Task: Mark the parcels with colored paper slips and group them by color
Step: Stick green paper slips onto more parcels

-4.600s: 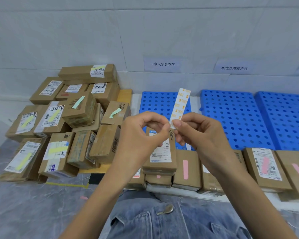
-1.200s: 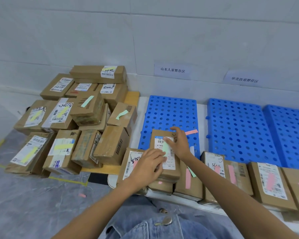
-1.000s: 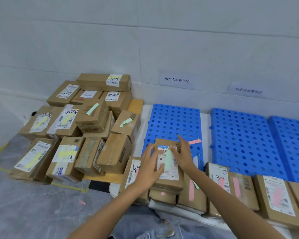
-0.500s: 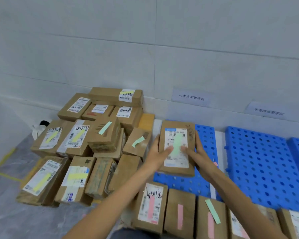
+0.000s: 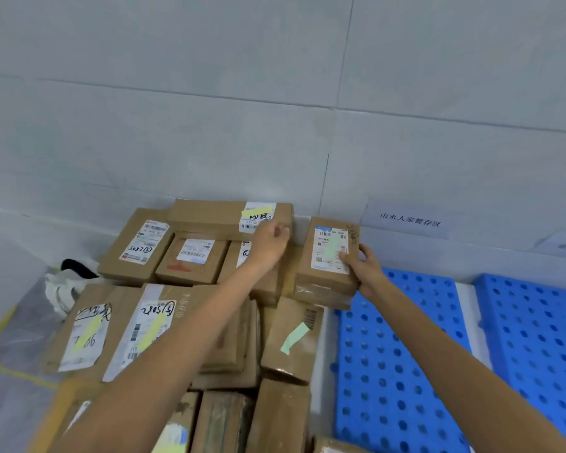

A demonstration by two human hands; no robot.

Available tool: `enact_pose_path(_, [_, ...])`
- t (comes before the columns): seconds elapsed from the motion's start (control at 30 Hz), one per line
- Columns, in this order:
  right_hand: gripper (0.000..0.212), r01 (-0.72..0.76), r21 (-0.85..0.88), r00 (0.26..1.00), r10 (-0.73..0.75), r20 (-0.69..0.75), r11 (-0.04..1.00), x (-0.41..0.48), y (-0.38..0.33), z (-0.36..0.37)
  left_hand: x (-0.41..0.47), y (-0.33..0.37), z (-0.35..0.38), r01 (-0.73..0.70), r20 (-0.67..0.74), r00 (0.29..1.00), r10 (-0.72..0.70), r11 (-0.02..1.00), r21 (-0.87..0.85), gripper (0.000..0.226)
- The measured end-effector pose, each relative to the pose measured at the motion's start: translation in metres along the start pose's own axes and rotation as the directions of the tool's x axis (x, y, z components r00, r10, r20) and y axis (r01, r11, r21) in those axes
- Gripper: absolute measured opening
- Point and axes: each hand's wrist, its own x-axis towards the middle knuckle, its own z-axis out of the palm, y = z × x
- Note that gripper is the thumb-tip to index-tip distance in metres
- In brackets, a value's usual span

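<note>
My right hand (image 5: pixel 361 266) grips a brown parcel (image 5: pixel 321 276) by its right side, thumb on the white label, where a pale green slip (image 5: pixel 332 251) is stuck. The parcel rests on the back right corner of the parcel pile, close to the wall. My left hand (image 5: pixel 268 245) is off it, fingers curled with nothing seen in them, against the right end of a long box (image 5: pixel 209 217) with a yellow slip (image 5: pixel 254 213). In front lies another green-slip parcel (image 5: pixel 291 354). Two parcels with yellow slips (image 5: pixel 85 335) (image 5: pixel 151 328) lie at the left.
Blue perforated pallets (image 5: pixel 399 354) (image 5: pixel 536 338) lie to the right of the pile. A paper sign (image 5: pixel 409 220) hangs on the white wall behind. A white and black bundle (image 5: pixel 66 282) lies on the floor at the left. More parcels fill the bottom edge.
The parcel with the green slip went from the pink-slip row up and back onto the left pile. My left hand let go of it and moved left to the long box.
</note>
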Motion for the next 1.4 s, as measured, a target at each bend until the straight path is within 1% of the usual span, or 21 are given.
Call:
enact_pose_path(0.13, [0.063,0.027,-0.03,0.997,-0.029,-0.074,0.999,0.036,0.02,0.023,0.03,-0.045,-0.039,-0.024,-0.124,0.992,0.014,0.996,-0.08,0.024])
enact_pose_path(0.27, [0.06,0.064,-0.082,0.995,-0.07,-0.073,0.995,0.055,0.045,0.043,0.041,-0.078,-0.059,-0.082,-0.25,0.967,0.056,0.992,-0.094,0.033])
enact_pose_path(0.3, [0.057,0.059,-0.138,0.995,-0.069,-0.065,0.989,0.059,0.05,0.046,0.042,-0.083,-0.067,-0.104,-0.299,0.951,0.077,0.992,-0.074,0.036])
enact_pose_path(0.33, [0.053,0.05,-0.259,0.995,-0.07,-0.068,0.965,0.062,0.052,0.05,0.044,-0.089,-0.076,-0.127,-0.344,0.933,0.104,0.991,-0.045,0.038])
enact_pose_path(0.37, [0.046,0.051,-0.409,0.993,-0.091,-0.078,0.911,0.066,0.053,0.052,0.048,-0.096,-0.086,-0.142,-0.379,0.917,0.128,0.99,-0.011,0.038])
enact_pose_path(0.4, [0.039,0.068,-0.53,0.982,-0.151,-0.115,0.845,0.066,0.051,0.056,0.053,-0.104,-0.097,-0.14,-0.411,0.901,0.139,0.99,0.028,0.036])
enact_pose_path(0.43, [0.033,0.12,-0.603,0.957,-0.254,-0.142,0.789,0.066,0.048,0.062,0.061,-0.113,-0.108,-0.11,-0.454,0.882,0.13,0.991,0.069,0.035])
enact_pose_path(0.5, [0.034,0.291,-0.658,0.868,-0.481,-0.124,0.695,0.058,0.035,0.076,0.077,-0.131,-0.129,0.011,-0.534,0.844,0.05,0.994,0.111,0.044])
enact_pose_path(0.53, [0.037,0.358,-0.669,0.832,-0.548,-0.088,0.652,0.054,0.027,0.085,0.084,-0.137,-0.137,0.075,-0.541,0.841,-0.01,0.992,0.098,0.05])
enact_pose_path(0.57, [0.041,0.419,-0.657,0.813,-0.581,-0.035,0.626,0.051,0.02,0.096,0.089,-0.144,-0.143,0.124,-0.519,0.852,-0.071,0.99,0.067,0.055])
enact_pose_path(0.6, [0.045,0.44,-0.621,0.837,-0.547,0.021,0.649,0.052,0.013,0.107,0.092,-0.15,-0.148,0.157,-0.47,0.873,-0.13,0.987,0.018,0.057])
enact_pose_path(0.67, [0.052,0.364,-0.52,0.925,-0.366,0.102,0.773,0.062,0.002,0.133,0.096,-0.157,-0.151,0.201,-0.326,0.919,-0.224,0.974,-0.103,0.051])
enact_pose_path(0.7, [0.053,0.319,-0.489,0.945,-0.308,0.107,0.812,0.067,-0.002,0.143,0.095,-0.158,-0.153,0.205,-0.282,0.929,-0.241,0.967,-0.15,0.048])
enact_pose_path(0.77, [0.051,0.283,-0.454,0.956,-0.284,0.068,0.845,0.074,-0.004,0.156,0.093,-0.156,-0.158,0.196,-0.308,0.915,-0.262,0.953,-0.23,0.047])
enact_pose_path(0.8, [0.05,0.288,-0.431,0.953,-0.298,0.047,0.855,0.069,-0.006,0.16,0.09,-0.152,-0.162,0.168,-0.348,0.904,-0.25,0.954,-0.249,0.046])
enact_pose_path(0.87, [0.048,0.343,-0.428,0.931,-0.363,0.038,0.836,0.045,-0.014,0.159,0.075,-0.14,-0.173,0.083,-0.402,0.9,-0.172,0.97,-0.228,0.041])
enact_pose_path(0.97, [0.044,0.428,-0.375,0.898,-0.433,0.075,0.822,-0.003,-0.022,0.145,0.037,-0.118,-0.194,0.008,-0.394,0.918,-0.041,0.996,-0.085,0.041])
enact_pose_path(1.07, [0.034,0.517,-0.426,0.845,-0.523,0.113,0.743,-0.059,-0.017,0.123,-0.008,-0.105,-0.212,-0.111,-0.413,0.904,0.108,0.994,0.015,0.041])
enact_pose_path(1.13, [0.03,0.544,-0.444,0.826,-0.547,0.136,0.711,-0.096,-0.006,0.108,-0.044,-0.102,-0.22,-0.152,-0.4,0.901,0.168,0.986,0.071,0.039])
enact_pose_path(1.27, [0.028,0.555,-0.44,0.826,-0.527,0.197,0.706,-0.174,0.036,0.08,-0.137,-0.104,-0.223,-0.146,-0.35,0.922,0.167,0.986,0.085,0.037])
enact_pose_path(1.4, [0.025,0.515,-0.448,0.857,-0.441,0.266,0.73,-0.232,0.082,0.052,-0.214,-0.124,-0.22,-0.043,-0.3,0.953,0.05,0.999,0.031,0.035])
